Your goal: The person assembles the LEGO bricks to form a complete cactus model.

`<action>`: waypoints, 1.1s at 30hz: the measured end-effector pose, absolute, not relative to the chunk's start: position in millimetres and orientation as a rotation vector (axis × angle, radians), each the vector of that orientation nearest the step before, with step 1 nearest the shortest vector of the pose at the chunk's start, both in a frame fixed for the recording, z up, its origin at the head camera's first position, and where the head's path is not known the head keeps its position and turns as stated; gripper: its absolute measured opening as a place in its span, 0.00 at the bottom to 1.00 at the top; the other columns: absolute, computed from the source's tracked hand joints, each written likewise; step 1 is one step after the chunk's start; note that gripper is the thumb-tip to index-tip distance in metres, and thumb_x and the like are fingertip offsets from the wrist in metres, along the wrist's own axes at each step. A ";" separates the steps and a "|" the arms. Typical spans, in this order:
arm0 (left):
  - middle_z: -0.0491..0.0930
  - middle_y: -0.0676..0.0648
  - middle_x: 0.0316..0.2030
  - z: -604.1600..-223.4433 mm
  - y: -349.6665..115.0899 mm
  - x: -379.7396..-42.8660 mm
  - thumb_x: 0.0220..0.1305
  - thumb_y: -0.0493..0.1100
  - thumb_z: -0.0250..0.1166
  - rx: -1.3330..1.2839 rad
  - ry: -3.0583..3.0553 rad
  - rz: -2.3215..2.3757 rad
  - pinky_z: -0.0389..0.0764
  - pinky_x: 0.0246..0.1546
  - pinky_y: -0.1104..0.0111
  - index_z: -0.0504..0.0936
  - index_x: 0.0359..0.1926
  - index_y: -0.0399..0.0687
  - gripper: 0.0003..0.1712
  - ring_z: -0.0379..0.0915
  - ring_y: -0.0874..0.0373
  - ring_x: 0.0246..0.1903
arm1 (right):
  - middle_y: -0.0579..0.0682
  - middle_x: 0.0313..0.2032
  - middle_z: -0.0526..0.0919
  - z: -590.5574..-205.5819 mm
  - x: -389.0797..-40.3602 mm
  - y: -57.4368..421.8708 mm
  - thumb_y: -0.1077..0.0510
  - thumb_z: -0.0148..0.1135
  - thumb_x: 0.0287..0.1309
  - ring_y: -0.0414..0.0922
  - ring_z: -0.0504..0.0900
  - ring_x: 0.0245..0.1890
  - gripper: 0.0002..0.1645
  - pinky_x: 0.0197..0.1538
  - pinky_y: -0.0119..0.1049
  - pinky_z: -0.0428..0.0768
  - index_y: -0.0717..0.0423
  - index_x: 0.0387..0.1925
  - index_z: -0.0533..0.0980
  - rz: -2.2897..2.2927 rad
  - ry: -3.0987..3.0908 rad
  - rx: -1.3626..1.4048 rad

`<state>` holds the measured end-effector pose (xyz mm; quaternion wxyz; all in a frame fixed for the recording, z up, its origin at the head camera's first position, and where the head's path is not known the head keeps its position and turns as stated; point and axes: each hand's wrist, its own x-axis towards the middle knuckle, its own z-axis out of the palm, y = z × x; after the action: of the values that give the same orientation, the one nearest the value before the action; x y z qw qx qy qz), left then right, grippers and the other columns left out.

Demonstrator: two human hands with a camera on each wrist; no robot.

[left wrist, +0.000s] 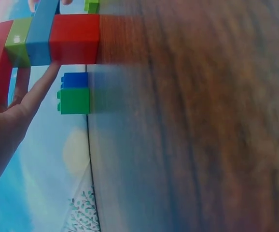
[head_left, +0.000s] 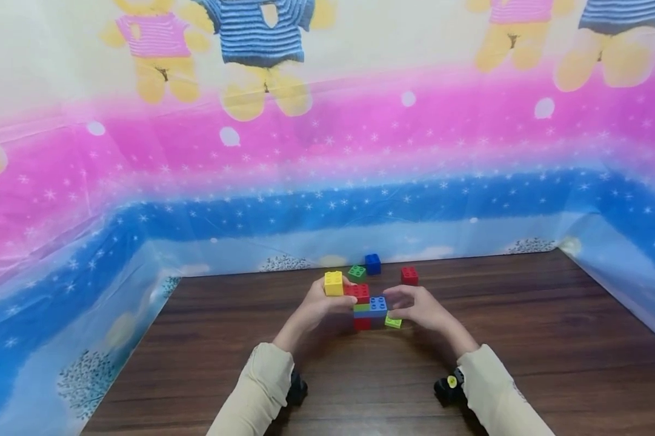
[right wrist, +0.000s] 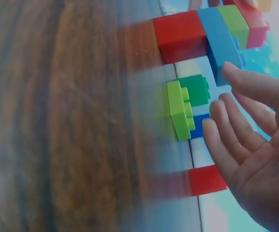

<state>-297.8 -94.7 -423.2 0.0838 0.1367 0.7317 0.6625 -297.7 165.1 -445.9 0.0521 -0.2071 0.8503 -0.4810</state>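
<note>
A toy brick stack stands in the middle of the table in the head view. From the bottom it has a red brick, a blue brick jutting right, a lime brick and an upper red brick jutting left. A yellow brick sits at the upper left end. My left hand holds the stack's upper left part, thumb in front and fingers behind. Beside the blue brick's right end is my right hand, fingers spread and relaxed; its thumb tip overlaps that brick in the right wrist view.
A loose lime brick lies just right of the stack. Behind are a green brick, a dark blue brick and a red brick. A printed cloth hangs along the back edge of the wooden table.
</note>
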 end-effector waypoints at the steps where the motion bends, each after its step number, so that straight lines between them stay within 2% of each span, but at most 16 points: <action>1: 0.78 0.43 0.47 -422.8 -95.2 -297.0 0.56 0.38 0.71 0.404 2.177 1.977 0.84 0.50 0.61 0.73 0.51 0.42 0.22 0.77 0.55 0.44 | 0.61 0.56 0.80 -446.9 -297.5 166.0 0.57 0.67 0.57 0.54 0.81 0.51 0.28 0.51 0.47 0.83 0.59 0.59 0.75 -1.468 2.597 -0.623; 4: 0.77 0.42 0.48 -422.1 -95.8 -294.7 0.57 0.38 0.70 0.402 2.159 1.978 0.84 0.49 0.60 0.71 0.52 0.41 0.23 0.78 0.55 0.45 | 0.61 0.57 0.79 -450.3 -296.6 169.0 0.55 0.67 0.58 0.57 0.79 0.55 0.28 0.56 0.52 0.80 0.58 0.59 0.74 -1.460 2.619 -0.582; 7: 0.77 0.40 0.48 -421.9 -94.5 -293.2 0.58 0.38 0.70 0.406 2.139 1.985 0.85 0.49 0.59 0.70 0.53 0.41 0.24 0.79 0.56 0.44 | 0.63 0.60 0.77 -452.1 -294.6 173.0 0.52 0.68 0.57 0.60 0.75 0.58 0.33 0.57 0.54 0.79 0.61 0.62 0.72 -1.418 2.592 -0.547; 13: 0.77 0.39 0.49 -421.7 -92.9 -294.8 0.58 0.37 0.69 0.411 2.115 1.994 0.85 0.48 0.58 0.70 0.53 0.40 0.24 0.80 0.57 0.44 | 0.66 0.61 0.74 -454.7 -290.7 173.8 0.50 0.71 0.52 0.60 0.72 0.58 0.42 0.57 0.53 0.78 0.66 0.64 0.68 -1.300 2.519 -0.590; 26: 0.77 0.39 0.50 -419.7 -92.1 -299.1 0.57 0.36 0.70 0.382 2.169 2.012 0.84 0.50 0.59 0.72 0.52 0.39 0.23 0.77 0.55 0.45 | 0.63 0.59 0.76 -461.4 -292.6 165.2 0.54 0.73 0.50 0.54 0.74 0.53 0.38 0.50 0.45 0.80 0.63 0.62 0.71 -1.328 2.601 -0.528; 33: 0.77 0.38 0.49 -424.0 -88.6 -300.8 0.57 0.35 0.70 0.409 2.197 2.016 0.85 0.48 0.60 0.71 0.52 0.37 0.23 0.77 0.56 0.44 | 0.61 0.51 0.79 -463.2 -292.3 164.6 0.57 0.74 0.48 0.47 0.73 0.41 0.36 0.40 0.35 0.75 0.65 0.59 0.73 -1.290 2.676 -0.522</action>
<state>-300.8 -88.6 -424.0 0.0661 0.1356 0.7284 0.6684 -292.3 164.6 -463.2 0.0627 -0.1728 0.8854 -0.4269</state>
